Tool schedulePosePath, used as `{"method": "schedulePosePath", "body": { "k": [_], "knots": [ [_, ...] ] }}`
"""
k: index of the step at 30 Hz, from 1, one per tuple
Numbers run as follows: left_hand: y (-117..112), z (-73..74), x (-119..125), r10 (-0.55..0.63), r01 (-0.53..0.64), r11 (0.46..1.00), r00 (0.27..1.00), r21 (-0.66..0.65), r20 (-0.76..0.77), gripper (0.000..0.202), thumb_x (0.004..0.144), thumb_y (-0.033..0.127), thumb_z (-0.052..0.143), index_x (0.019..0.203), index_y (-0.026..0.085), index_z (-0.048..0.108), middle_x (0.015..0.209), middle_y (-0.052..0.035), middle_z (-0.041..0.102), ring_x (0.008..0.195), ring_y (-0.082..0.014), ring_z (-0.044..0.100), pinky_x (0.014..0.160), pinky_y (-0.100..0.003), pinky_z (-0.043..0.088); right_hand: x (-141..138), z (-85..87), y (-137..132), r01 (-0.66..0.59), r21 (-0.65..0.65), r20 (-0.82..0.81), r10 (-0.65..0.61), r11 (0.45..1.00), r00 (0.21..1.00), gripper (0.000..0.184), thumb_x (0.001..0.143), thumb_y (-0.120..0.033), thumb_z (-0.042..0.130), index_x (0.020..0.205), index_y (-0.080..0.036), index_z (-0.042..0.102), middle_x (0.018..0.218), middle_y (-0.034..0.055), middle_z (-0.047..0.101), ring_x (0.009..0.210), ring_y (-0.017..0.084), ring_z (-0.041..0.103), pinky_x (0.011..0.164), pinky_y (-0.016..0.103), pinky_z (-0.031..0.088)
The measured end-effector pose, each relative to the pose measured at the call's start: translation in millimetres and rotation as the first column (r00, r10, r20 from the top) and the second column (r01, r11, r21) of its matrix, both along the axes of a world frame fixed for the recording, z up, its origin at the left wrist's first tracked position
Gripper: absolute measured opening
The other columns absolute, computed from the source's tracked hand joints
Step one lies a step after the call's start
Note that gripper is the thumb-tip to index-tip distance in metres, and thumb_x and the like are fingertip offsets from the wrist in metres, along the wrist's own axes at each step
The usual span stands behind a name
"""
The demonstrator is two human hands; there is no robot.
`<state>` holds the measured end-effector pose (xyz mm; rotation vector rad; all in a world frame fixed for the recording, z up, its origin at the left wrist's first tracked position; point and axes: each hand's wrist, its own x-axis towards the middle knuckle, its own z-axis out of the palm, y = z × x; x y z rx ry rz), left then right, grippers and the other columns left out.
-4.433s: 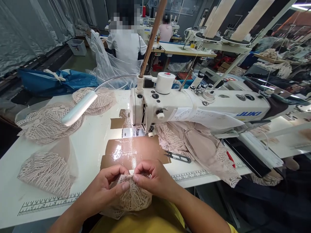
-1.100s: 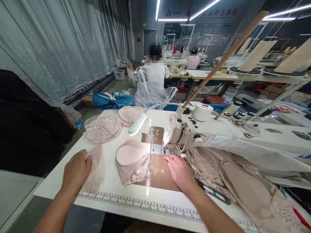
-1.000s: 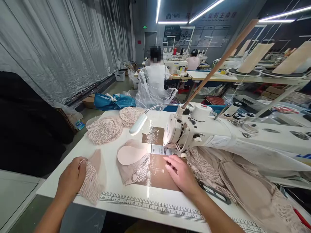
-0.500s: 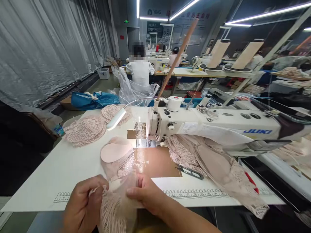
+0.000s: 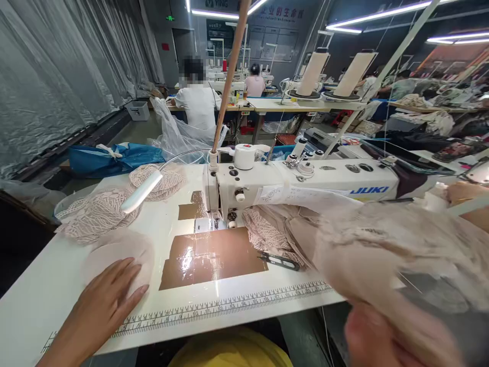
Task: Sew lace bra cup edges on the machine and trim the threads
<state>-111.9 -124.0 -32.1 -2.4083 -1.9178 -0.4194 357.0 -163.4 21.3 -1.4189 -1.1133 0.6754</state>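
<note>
My left hand (image 5: 109, 298) lies with its fingers stretched out on a pale sheer mesh piece (image 5: 133, 244), which rests on the table left of the sewing machine. At the lower right, my right hand (image 5: 372, 331) is blurred by motion and closed on a bunch of beige lace fabric (image 5: 367, 255). This bunch is lifted at the table's right front and hides part of the machine bed. More beige lace fabric (image 5: 267, 229) lies under the arm of the white sewing machine (image 5: 263, 176). Thread snips (image 5: 280, 261) sit in front of it.
Stacked lace pieces (image 5: 101, 214) lie at the left, near a white lamp (image 5: 142, 191). Brown tape (image 5: 214, 257) covers the table before the needle, and a printed ruler (image 5: 214, 306) runs along the front edge. Ahead, a person in white (image 5: 196, 107) sits at another table.
My hands have parted. The left has moved left onto the mesh piece and opened flat; the right has swung far right with beige lace fabric. The view has turned right.
</note>
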Motion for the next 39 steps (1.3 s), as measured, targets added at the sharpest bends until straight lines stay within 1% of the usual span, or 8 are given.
{"method": "schedulePosePath", "body": {
  "k": [2,7,14,18,23,27,34,39],
  "knots": [
    [-3.2,18.6,18.8,-0.011,0.01,0.999,1.0,0.031,0.019,0.067,0.082,0.053,0.056,0.14,0.027,0.035,0.143,-0.0139,0.042,0.127,-0.0378,0.043,0.097,-0.058,0.044,-42.4,-6.0,15.9,-0.18,0.067,0.167,0.167,0.981,0.972,0.013,0.075,-0.018,0.067,0.085,-0.026,0.069,0.089,0.0046,0.071,0.091,0.027,0.065,0.083,0.039,0.051],
    [-7.1,53.2,98.3,-0.465,0.467,0.884,0.884,-0.02,0.047,0.071,0.077,0.03,0.061,0.142,0.027,0.032,0.137,-0.0107,0.053,0.126,-0.0335,0.048,0.103,-0.053,0.043,-153.5,-19.0,49.4,-0.873,-0.086,0.415,0.814,0.479,0.406,0.009,0.08,-0.017,0.049,0.08,-0.02,0.058,0.084,0.0039,0.068,0.077,0.016,0.063,0.068,0.024,0.048],
    [-3.0,29.4,62.0,0.007,-0.014,1.0,0.94,0.019,0.342,0.036,0.079,0.017,0.047,0.112,0.026,0.06,0.11,-0.0047,0.068,0.095,-0.0244,0.067,0.07,-0.029,0.057,-126.7,-4.6,53.8,-0.661,0.209,0.53,0.485,0.721,0.696,0.009,0.076,-0.014,0.047,0.08,-0.023,0.047,0.072,0.0004,0.056,0.06,0.014,0.049,0.053,0.023,0.035],
    [-9.6,31.3,72.0,0.054,0.208,0.936,0.713,-0.284,0.699,0.03,0.09,0.037,0.049,0.114,0.028,0.064,0.108,-0.0041,0.07,0.089,-0.026,0.068,0.07,-0.033,0.059,-131.7,-1.9,67.1,-0.543,0.025,0.305,0.511,0.839,0.804,0.008,0.078,-0.023,0.053,0.072,-0.021,0.048,0.065,-0.001,0.051,0.06,0.014,0.047,0.056,0.024,0.036],
    [-18.7,42.9,109.7,0.161,0.665,0.7,0.209,-0.261,0.965,0.08,0.076,0.072,0.051,0.145,0.037,0.031,0.146,-0.01,0.041,0.104,-0.0324,0.06,0.082,-0.046,0.055,-153.4,-16.6,72.5,-0.896,-0.159,-0.492,0.754,0.415,0.436,0.025,0.075,-0.04,0.067,0.075,-0.016,0.061,0.067,-0.002,0.055,0.066,0.013,0.049,0.061,0.024,0.04],
    [-10.2,38.0,105.2,0.215,0.483,0.836,0.146,-0.26,0.966,0.067,0.077,0.063,0.06,0.137,0.039,0.044,0.144,-0.0077,0.042,0.079,-0.0191,0.059,0.061,-0.028,0.052,-155.9,-20.5,69.4,-0.965,-0.001,-0.686,0.702,0.263,0.192,0.035,0.064,-0.047,0.077,0.072,-0.015,0.066,0.066,-0.0012,0.058,0.064,0.014,0.053,0.066,0.027,0.041],
    [-3.9,27.0,96.7,0.498,0.655,0.579,0.187,-0.485,0.847,0.058,0.074,0.047,0.071,0.122,0.019,0.058,0.111,-0.0123,0.066,0.101,-0.0307,0.06,0.083,-0.037,0.049,-154.4,-28.0,71.5,-0.82,-0.028,-0.684,0.587,0.572,0.433,0.043,0.06,-0.04,0.083,0.066,-0.019,0.046,0.059,-0.0072,0.043,0.052,0.007,0.035,0.051,0.019,0.03],
    [-12.3,27.7,96.3,0.553,0.644,0.6,0.094,-0.474,0.828,0.044,0.072,0.035,0.075,0.11,0.019,0.062,0.1,-0.0083,0.067,0.094,-0.0256,0.062,0.076,-0.03,0.05,-151.9,-36.4,76.8,-0.664,-0.035,-0.53,0.55,0.747,0.646,0.04,0.067,-0.046,0.077,0.069,-0.02,0.046,0.062,-0.006,0.041,0.056,0.009,0.034,0.052,0.02,0.029]
  ]
}}
